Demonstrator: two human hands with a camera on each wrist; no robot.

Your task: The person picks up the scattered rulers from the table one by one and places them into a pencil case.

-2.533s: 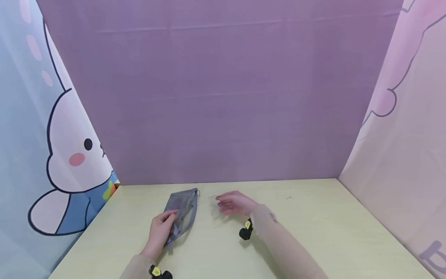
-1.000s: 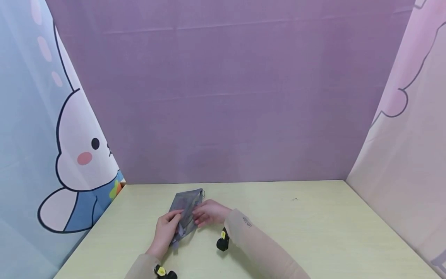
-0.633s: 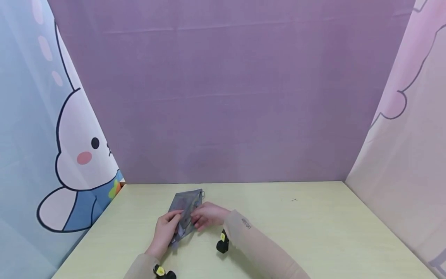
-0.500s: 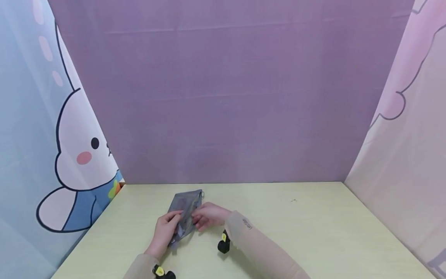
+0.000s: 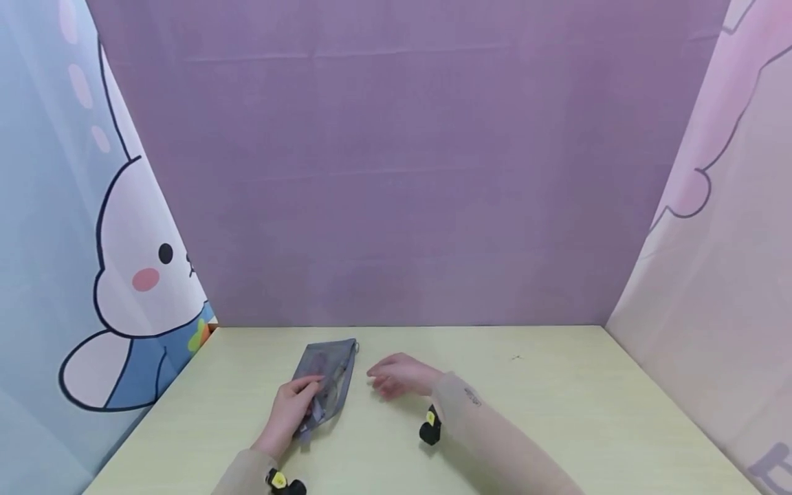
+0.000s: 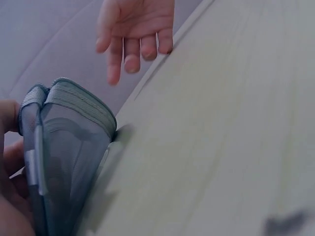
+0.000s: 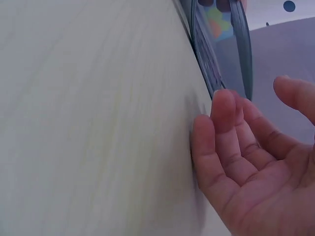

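Note:
A grey see-through mesh zipper pouch [image 5: 326, 357] stands tilted on the table, its mouth gaping toward the right. My left hand [image 5: 286, 412] grips its near left side, thumb on top; the left wrist view shows fingers curled behind the pouch [image 6: 74, 152]. Something darker shows faintly through the mesh, too dim to name. To the right of the pouch hovers my right hand [image 5: 405, 376], apart from it. In the right wrist view that hand [image 7: 261, 167] is palm up, fingers loosely bent, with nothing in it, and the pouch opening [image 7: 242, 49] lies just beyond the fingertips.
The pale wooden table [image 5: 544, 412] runs back to a purple cloth backdrop [image 5: 396, 172]. A small dark mark [image 5: 516, 357] is on the table at right. Printed curtains [image 5: 142, 275] close the sides. A black camera [image 5: 430, 426] hangs at my right wrist.
My right hand carried a clear plastic piece to the pouch mouth, worked there, then drew back to the right without it. The left hand has kept its grip on the pouch.

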